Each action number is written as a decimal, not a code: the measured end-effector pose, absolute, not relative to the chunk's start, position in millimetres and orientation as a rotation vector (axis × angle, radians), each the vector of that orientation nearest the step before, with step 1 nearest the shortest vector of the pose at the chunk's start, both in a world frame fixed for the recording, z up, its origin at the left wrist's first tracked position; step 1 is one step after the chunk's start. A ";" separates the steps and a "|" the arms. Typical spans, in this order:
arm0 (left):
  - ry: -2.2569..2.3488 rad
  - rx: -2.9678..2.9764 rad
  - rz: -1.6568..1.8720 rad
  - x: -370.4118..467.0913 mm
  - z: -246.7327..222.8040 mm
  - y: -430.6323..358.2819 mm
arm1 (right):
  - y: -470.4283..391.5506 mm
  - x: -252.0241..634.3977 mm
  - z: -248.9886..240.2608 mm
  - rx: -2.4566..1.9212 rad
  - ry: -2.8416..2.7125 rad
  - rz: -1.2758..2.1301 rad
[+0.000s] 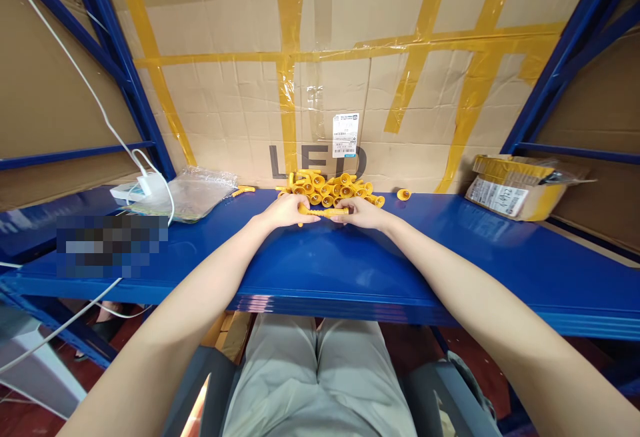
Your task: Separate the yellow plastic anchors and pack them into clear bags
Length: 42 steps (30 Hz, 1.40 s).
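Observation:
A slim yellow plastic piece (324,212) with a ribbed shaft lies level between my two hands, just above the front of a heap. My left hand (286,212) is closed on its left end. On the other end, the fingers of my right hand (365,213) are closed too. Right behind both hands is a pile of yellow plastic pieces (345,190), many with flared, cup-like ends facing me. One flared yellow piece (403,194) sits apart to the right. Another thin yellow piece (243,190) lies to the left of the pile.
The blue metal shelf (320,270) is backed by a taped cardboard sheet (240,110). On the left are a clear plastic bag (200,194), a white power strip (135,188) with cables, and a blurred-out object (113,246). An opened cardboard box (515,187) stands at the right.

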<state>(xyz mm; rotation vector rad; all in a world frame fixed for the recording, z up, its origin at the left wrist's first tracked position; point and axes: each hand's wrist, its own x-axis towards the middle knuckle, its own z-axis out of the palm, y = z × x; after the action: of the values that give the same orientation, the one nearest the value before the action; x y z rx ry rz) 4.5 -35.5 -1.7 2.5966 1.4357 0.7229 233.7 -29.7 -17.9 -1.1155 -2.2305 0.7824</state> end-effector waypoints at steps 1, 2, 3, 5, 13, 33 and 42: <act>1.438 2.608 0.724 4.6 -1.6 -35.7 | -29.4 234.0 -17.7 -1.093 -2.217 0.824; 1.438 2.620 0.725 4.7 -1.6 -35.7 | -29.5 234.2 -17.1 -1.077 -2.202 0.857; 1.438 2.631 0.727 4.8 -1.7 -35.6 | -30.0 234.3 -16.2 -1.070 -2.190 0.881; 1.445 2.658 0.731 5.0 -2.0 -35.4 | -32.0 234.3 -13.4 -1.077 -2.175 0.905; 1.467 2.767 0.708 7.5 -0.4 -37.8 | -39.8 237.5 -6.2 -1.046 -2.074 1.154; 1.595 2.851 0.683 14.5 5.5 -47.8 | -29.5 240.8 -13.9 -0.916 -1.855 1.484; 1.444 2.698 0.801 6.3 3.0 -43.8 | -35.8 232.3 -4.3 -1.102 -1.721 1.146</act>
<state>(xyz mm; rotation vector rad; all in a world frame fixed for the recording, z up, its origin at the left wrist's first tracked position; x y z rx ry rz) 6.3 -43.8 3.0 2.6983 1.4442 0.8011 232.3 -35.8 -4.3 -1.1025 -1.7206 1.1460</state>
